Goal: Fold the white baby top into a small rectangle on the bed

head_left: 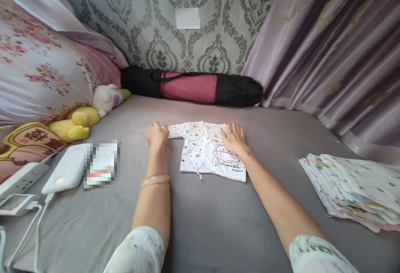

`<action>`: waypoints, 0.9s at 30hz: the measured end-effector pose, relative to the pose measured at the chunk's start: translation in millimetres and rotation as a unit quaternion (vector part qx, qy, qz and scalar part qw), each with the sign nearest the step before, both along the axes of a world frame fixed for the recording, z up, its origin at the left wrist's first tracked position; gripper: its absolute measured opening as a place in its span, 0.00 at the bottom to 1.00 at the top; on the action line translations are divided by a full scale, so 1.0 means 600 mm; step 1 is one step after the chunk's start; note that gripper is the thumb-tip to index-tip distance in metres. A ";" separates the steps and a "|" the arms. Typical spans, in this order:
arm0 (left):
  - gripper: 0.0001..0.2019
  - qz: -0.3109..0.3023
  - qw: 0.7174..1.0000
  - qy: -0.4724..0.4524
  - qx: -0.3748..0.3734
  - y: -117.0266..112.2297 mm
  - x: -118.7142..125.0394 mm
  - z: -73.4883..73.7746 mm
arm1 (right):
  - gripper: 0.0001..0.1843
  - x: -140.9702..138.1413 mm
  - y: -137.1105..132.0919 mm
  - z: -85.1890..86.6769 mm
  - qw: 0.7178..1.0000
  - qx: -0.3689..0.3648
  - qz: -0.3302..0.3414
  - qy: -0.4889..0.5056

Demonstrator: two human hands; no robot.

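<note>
A small white baby shirt (203, 150) with little prints and a bear drawing lies flat on the grey bed sheet (200, 223). My left hand (157, 133) is closed on the tip of the shirt's left sleeve, pulled out to the side. My right hand (234, 137) lies flat on the shirt's right shoulder, fingers stretched and spread. A pale bangle (155, 180) sits on my left forearm.
A stack of folded printed cloths (353, 189) lies at the right. At the left are a white power bank (67, 168), a power strip (18, 179) with cables, plush toys (90, 114) and floral pillows (40, 68). A black and pink rolled bag (193, 86) lies by the wall; curtains (337, 48) hang at the right.
</note>
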State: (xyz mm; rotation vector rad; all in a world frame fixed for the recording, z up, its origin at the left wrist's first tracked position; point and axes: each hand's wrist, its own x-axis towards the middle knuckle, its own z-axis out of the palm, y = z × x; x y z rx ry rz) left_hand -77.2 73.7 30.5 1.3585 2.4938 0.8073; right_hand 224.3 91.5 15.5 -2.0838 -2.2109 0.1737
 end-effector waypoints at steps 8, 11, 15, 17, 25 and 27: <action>0.22 0.114 0.992 -0.026 -0.045 -0.017 -0.010 0.014 | 0.42 0.004 0.000 -0.017 1.000 -0.022 -0.013 -0.015; 0.22 0.123 0.991 -0.024 -0.039 -0.015 -0.014 0.011 | 0.41 -0.012 -0.007 -0.001 1.000 -0.013 0.002 -0.020; 0.22 0.122 0.991 -0.022 -0.050 -0.013 -0.016 0.006 | 0.39 -0.051 -0.031 0.014 0.993 -0.012 0.114 0.008; 0.22 0.123 0.991 -0.021 -0.052 -0.013 -0.018 0.004 | 0.38 -0.068 -0.042 0.013 0.987 -0.030 0.154 0.023; 0.20 0.141 0.989 -0.023 -0.042 0.000 -0.029 -0.016 | 0.39 -0.078 -0.049 0.005 0.985 -0.054 0.165 0.013; 0.18 0.146 0.988 -0.032 -0.027 0.004 -0.032 -0.021 | 0.38 -0.079 -0.044 0.012 0.985 -0.058 0.165 0.014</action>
